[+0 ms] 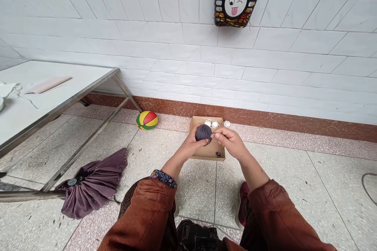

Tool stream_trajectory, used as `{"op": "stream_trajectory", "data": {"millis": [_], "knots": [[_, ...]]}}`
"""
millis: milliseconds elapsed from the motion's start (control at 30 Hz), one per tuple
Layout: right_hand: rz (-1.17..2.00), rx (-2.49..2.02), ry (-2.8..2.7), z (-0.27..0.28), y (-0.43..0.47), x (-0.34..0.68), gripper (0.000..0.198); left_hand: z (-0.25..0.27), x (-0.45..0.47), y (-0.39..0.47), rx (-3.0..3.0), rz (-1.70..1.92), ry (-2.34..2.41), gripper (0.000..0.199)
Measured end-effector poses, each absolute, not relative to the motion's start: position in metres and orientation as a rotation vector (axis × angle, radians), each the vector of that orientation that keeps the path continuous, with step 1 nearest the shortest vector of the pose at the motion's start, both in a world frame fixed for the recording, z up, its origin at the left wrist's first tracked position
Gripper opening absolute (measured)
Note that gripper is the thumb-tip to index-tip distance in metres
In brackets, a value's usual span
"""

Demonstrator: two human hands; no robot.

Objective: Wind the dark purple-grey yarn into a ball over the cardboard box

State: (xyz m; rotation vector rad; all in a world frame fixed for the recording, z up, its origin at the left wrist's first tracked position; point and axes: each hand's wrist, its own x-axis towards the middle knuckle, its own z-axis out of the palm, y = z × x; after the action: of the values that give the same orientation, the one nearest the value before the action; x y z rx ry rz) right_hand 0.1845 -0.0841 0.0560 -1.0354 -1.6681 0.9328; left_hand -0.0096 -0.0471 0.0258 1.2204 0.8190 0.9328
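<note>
My left hand [192, 141] is closed around a dark purple-grey ball of yarn [203, 133], held in front of me above a shallow cardboard box [207, 152]. My right hand [230, 141] is at the ball's right side, thumb and forefinger pinched together on what looks like the yarn's strand. Inside the box, at its far side, lie white yarn balls [215, 124], partly hidden by the purple-grey ball and my fingers. A small dark piece [218, 153] rests in the box's near right corner.
One white ball [226, 124] sits on the floor beside the box. A coloured ball [147, 120] lies by the wall, left of the box. On the left stands a metal-framed table [97, 76], with a purple umbrella [97, 188] near its leg. A black basket [219, 6] hangs on the tiled wall.
</note>
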Motion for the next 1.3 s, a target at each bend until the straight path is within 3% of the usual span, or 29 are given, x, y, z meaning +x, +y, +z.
{"op": "stream_trajectory", "data": {"millis": [133,367,800,1033,1300], "knots": [[0.85,-1.096,-1.516,0.045,-0.069,0.195,0.035,0.026,-0.007,-0.058,1.277,0.716,0.598,0.076],[0.733,-1.304,-1.544,0.02,-0.056,0.195,0.026,0.029,-0.002,-0.066,0.833,0.762,0.44,0.083],[0.614,-1.326,-1.863,0.005,-0.06,0.175,0.021,0.03,-0.006,-0.051,0.599,1.076,0.514,0.051],[0.885,-1.083,-2.02,0.034,-0.077,0.171,0.023,0.022,-0.002,-0.046,0.844,1.195,0.822,0.066],[0.93,-1.108,-1.577,0.045,-0.069,0.195,0.033,0.02,0.004,-0.062,1.077,0.84,0.749,0.076]]}}
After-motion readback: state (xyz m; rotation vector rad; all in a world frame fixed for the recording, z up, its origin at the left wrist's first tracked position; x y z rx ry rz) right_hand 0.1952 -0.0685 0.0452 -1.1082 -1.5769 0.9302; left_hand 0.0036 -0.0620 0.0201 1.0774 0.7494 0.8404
